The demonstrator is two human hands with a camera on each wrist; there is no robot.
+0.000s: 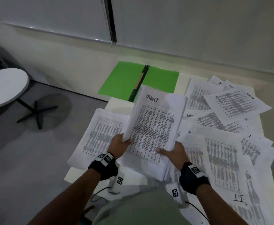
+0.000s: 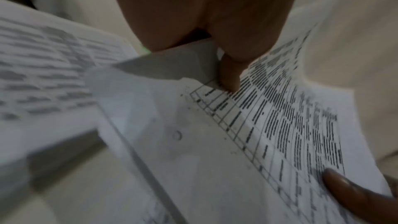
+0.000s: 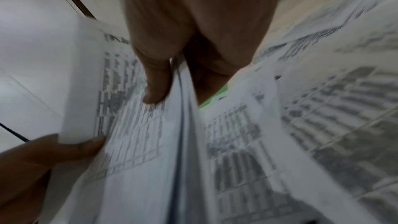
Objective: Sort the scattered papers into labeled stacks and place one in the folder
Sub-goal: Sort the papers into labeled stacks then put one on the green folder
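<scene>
I hold a stack of printed sheets (image 1: 155,127) above the table, its top page headed with a handwritten label. My left hand (image 1: 121,144) grips the stack's lower left edge, thumb on top (image 2: 230,76). My right hand (image 1: 170,152) pinches the lower right edge, thumb on the top page (image 3: 157,89) and fingers beneath. An open green folder (image 1: 124,80) with a dark spine clip lies flat at the table's far end, just beyond the held stack. More printed papers (image 1: 222,153) lie scattered to the right, and one pile (image 1: 99,133) sits at the left.
The white table (image 1: 116,101) ends near the folder, with a pale wall ledge (image 1: 68,62) behind it. A round white stool (image 1: 4,86) on a black cross base stands on the grey floor at the left. Cables hang from both wrist cameras near my lap.
</scene>
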